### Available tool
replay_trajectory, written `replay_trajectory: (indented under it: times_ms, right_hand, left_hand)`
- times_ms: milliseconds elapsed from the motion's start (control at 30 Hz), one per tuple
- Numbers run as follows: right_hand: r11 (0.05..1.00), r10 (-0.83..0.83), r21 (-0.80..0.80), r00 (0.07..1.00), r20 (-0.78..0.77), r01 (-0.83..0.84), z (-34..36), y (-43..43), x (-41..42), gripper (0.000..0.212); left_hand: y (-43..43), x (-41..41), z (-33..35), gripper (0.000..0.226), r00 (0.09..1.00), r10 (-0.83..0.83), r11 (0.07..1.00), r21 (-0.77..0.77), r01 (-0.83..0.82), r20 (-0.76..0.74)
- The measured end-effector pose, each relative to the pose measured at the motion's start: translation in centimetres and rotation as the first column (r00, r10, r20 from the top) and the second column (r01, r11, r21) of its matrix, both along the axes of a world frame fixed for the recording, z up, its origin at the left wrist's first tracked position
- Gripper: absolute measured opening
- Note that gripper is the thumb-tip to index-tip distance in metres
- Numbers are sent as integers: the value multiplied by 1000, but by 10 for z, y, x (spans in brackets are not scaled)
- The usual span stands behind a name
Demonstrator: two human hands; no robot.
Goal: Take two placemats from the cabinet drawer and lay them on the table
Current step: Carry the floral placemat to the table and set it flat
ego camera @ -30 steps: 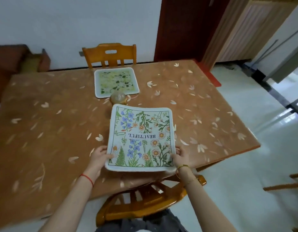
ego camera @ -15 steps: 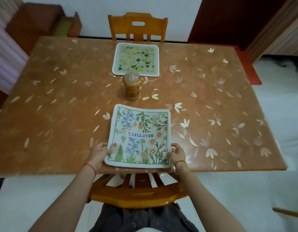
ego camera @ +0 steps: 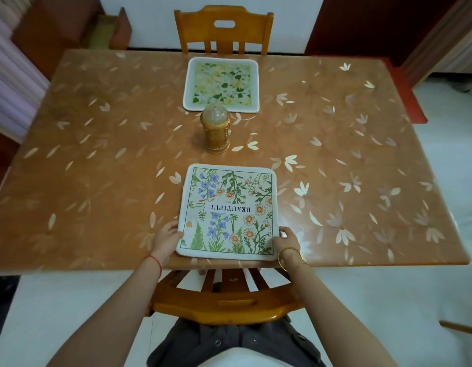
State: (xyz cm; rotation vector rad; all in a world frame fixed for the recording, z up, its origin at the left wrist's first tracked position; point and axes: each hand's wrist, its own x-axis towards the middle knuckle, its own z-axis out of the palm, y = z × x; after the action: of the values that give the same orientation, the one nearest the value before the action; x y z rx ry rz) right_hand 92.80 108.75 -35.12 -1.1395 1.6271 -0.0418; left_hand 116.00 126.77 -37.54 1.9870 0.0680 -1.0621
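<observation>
The near placemat (ego camera: 227, 212), printed with blue and orange flowers and the word BEAUTIFUL reading upside down from this view, lies flat on the table (ego camera: 97, 168) at lower centre of the frame, its near edge close to the table's near edge. The left hand (ego camera: 166, 238) grips the placemat's lower left corner, fingers curled along its side edge. The right hand (ego camera: 286, 241) grips the lower right corner in the same manner; how far the fingers reach under the mat cannot be told. A red string circles the left wrist and a gold bangle the right.

The far placemat (ego camera: 221, 84), green and yellow in pattern, lies flat at upper centre, near the far edge. Between the two mats stands an amber lantern-shaped object (ego camera: 216, 131), upright, apart from the near mat and just in front of the far one.

A wooden chair (ego camera: 223, 29) stands at the far side; a second chair (ego camera: 224, 300) sits below the near edge.
</observation>
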Motion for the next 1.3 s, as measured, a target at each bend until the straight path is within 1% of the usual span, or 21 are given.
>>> replay_trajectory:
  times_ms: [67, 167, 233, 300, 367, 433, 467, 500, 567, 633, 667, 700, 733, 800, 833, 867, 967, 1033, 1200, 1300]
  right_hand:
    - [999, 35, 20, 996, -86, -33, -3, 0, -1, 32]
    - [996, 93, 37, 969, -228, -86, -2, 0, -2, 3]
    - [991, 127, 64, 950, -285, -113, -5, 0, -2, 25]
    - [988, 155, 72, 928, -339, -139, -6, -1, -3, 32]
    - [991, 131, 65, 923, -362, -115, -5, -2, -2, 31]
    - [997, 76, 51, 932, -354, -62, -6, -3, -2, 20]
    - [999, 36, 23, 937, -346, -30, -8, -4, -3, 19]
    - [1000, 4, -7, 943, -333, -7, -9, -5, -4, 22]
    - [996, -71, -65, 959, -273, 55, -11, -9, -4, 25]
    - [975, -205, -118, 968, -143, 189, -14, -15, -5, 25]
    - [953, -284, -130, 956, -77, 273, -13, -18, -5, 22]
    - [929, -356, -117, 934, -16, 352, -14, -22, -5, 19]
    - [904, -420, -67, 907, 36, 422, -15, -24, -4, 15]
    - [846, -533, 111, 835, 136, 522, -20, -23, -4, 19]
    - [826, -558, 193, 814, 162, 529, -22, -19, -2, 21]
    - [824, -554, 252, 816, 166, 507, -22, -13, 0, 21]
    - [850, -453, 359, 883, 122, 386, -19, 10, 8, 11]
    - [859, -389, 400, 915, 104, 320, -18, 26, 13, 15]
    - [885, -296, 401, 951, 86, 239, -20, 43, 21, 27]
    - [929, -186, 338, 980, 68, 153, -23, 39, 20, 26]
  left_hand:
    - [1, 4, -5, 42, 1000, -22, 1000, 4, 22, 4]
    - [0, 13, -9, 43, 998, -52, 998, 28, 51, 21]
    - [-1, 20, -15, 44, 998, -51, 998, 38, 50, 33]
    - [-1, 25, -22, 44, 997, -55, 997, 58, 52, 60]
    - [-3, 26, -23, 39, 996, -44, 997, 73, 38, 72]
    - [-5, 24, -20, 36, 997, -30, 998, 65, 25, 71]
    - [-5, 22, -21, 35, 997, -27, 998, 60, 23, 65]
    - [-5, 20, -20, 34, 999, -29, 997, 68, 26, 44]
    - [-3, 16, -20, 31, 999, -45, 995, 85, 47, -26]
    - [1, 13, -20, 33, 989, -65, 992, 95, 78, -133]
    - [1, 10, -20, 35, 980, -73, 992, 85, 90, -183]
    - [2, 6, -18, 37, 972, -74, 993, 70, 92, -224]
    - [3, 3, -16, 36, 963, -69, 996, 42, 82, -260]
    - [3, -2, -12, 33, 946, -69, 997, -5, 71, -317]
    - [3, -4, -11, 32, 936, -76, 997, -17, 74, -344]
    - [2, -6, -10, 31, 923, -77, 997, -30, 71, -378]
    - [-2, -13, -13, 31, 889, -81, 997, -37, 72, -450]
    - [-4, -17, -11, 28, 875, -86, 996, -46, 73, -476]
    - [-5, -15, -6, 34, 885, -81, 996, -59, 61, -458]
    - [-6, -3, -8, 42, 927, 23, 997, -63, -50, -374]
